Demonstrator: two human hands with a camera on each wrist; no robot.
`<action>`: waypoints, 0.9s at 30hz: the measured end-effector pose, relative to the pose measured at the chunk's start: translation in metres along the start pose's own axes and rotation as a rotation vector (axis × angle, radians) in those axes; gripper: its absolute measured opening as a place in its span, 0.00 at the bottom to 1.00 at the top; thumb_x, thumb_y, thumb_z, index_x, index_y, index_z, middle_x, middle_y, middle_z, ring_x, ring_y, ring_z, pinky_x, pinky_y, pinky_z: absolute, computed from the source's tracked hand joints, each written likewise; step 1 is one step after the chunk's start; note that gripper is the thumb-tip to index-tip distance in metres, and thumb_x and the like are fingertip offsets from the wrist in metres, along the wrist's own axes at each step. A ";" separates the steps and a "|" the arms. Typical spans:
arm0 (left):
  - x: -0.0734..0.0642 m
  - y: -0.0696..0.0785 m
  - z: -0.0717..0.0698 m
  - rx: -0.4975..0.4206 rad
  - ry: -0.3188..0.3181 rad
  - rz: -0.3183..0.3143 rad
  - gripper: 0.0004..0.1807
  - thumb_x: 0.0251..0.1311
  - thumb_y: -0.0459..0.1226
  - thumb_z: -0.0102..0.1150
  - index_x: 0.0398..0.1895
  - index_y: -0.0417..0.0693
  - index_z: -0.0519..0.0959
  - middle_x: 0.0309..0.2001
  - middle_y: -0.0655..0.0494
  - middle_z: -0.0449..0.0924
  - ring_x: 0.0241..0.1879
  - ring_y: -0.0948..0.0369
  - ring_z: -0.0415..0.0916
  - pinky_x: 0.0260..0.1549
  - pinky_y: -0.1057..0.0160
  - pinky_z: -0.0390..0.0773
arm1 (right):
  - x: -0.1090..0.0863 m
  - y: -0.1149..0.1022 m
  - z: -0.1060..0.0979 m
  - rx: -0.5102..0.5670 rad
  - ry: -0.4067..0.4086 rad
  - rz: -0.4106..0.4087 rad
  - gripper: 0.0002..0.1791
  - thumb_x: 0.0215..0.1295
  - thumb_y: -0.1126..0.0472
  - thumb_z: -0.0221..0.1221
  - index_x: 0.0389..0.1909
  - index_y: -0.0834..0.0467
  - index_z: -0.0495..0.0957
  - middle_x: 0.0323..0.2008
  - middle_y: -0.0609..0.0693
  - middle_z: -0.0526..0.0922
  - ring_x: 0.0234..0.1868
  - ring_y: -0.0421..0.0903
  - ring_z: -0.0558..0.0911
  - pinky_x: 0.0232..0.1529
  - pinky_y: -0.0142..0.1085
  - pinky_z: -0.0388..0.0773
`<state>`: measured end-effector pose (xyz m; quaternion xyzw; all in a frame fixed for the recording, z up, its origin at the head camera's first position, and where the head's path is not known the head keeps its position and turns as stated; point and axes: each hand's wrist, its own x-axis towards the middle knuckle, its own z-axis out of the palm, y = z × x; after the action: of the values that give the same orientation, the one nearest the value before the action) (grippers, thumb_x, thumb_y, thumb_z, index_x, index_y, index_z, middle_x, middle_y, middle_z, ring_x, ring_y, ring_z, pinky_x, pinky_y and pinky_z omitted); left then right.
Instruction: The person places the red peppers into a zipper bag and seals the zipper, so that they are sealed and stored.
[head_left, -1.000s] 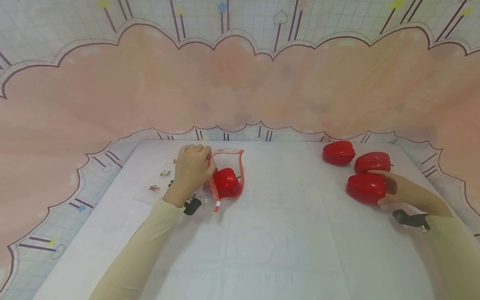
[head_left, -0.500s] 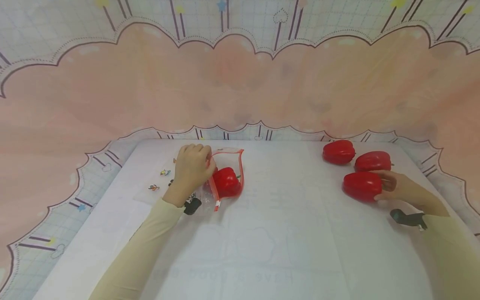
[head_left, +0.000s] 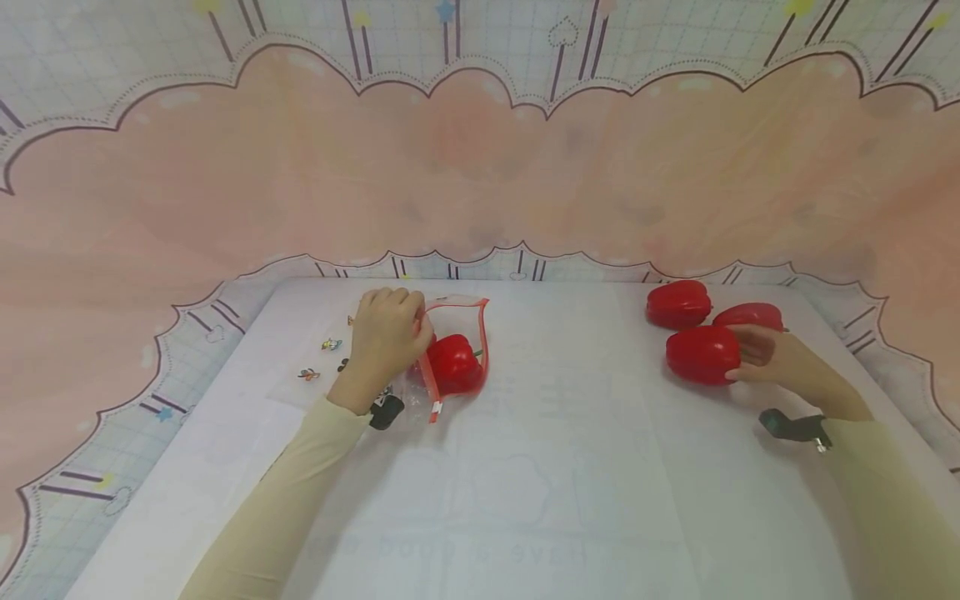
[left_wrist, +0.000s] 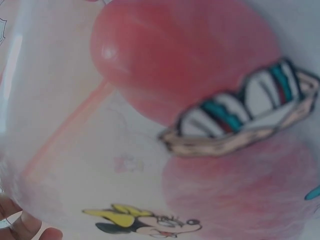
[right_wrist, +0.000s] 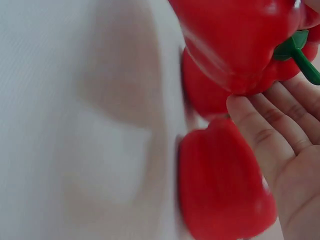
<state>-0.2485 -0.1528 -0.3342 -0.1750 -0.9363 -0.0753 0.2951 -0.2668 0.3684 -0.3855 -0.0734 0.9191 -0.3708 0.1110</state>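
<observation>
My left hand (head_left: 386,337) grips the near side of the mouth of a clear zip bag (head_left: 484,323) with a red-orange rim and cartoon prints. Inside the bag a red bell pepper (head_left: 452,367) with a green stem shows through the mouth. Through the printed plastic, the left wrist view shows two red rounded shapes, the upper one a pepper (left_wrist: 180,45); fingertips (left_wrist: 22,227) appear at its lower left corner. My right hand (head_left: 798,371) holds another red bell pepper (head_left: 702,355) by its stem end, fingers on one side and thumb on the other. Its green stem (right_wrist: 300,57) points toward the palm.
Two more red bell peppers lie at the back right of the white table (head_left: 570,467): one farther back (head_left: 678,303), one partly behind the right hand (head_left: 750,315). A patterned cloth (head_left: 525,175) rises behind the table. Dark wrist cameras (head_left: 791,425) sit below both hands.
My right hand has moved left and slightly away from me with its pepper, drawing it from in front of the rear right pepper. The left hand and the bag have stayed put.
</observation>
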 end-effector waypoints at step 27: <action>-0.002 0.002 -0.002 0.019 -0.020 0.000 0.06 0.54 0.37 0.58 0.30 0.42 0.77 0.27 0.47 0.80 0.33 0.51 0.76 0.48 0.50 0.74 | 0.022 -0.087 0.042 0.068 -0.066 -0.167 0.49 0.46 0.52 0.71 0.68 0.60 0.58 0.63 0.62 0.69 0.61 0.62 0.72 0.51 0.49 0.77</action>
<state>-0.2453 -0.1520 -0.3335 -0.1731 -0.9398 -0.0646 0.2875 -0.2731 0.2732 -0.3571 -0.1578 0.8925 -0.4072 0.1123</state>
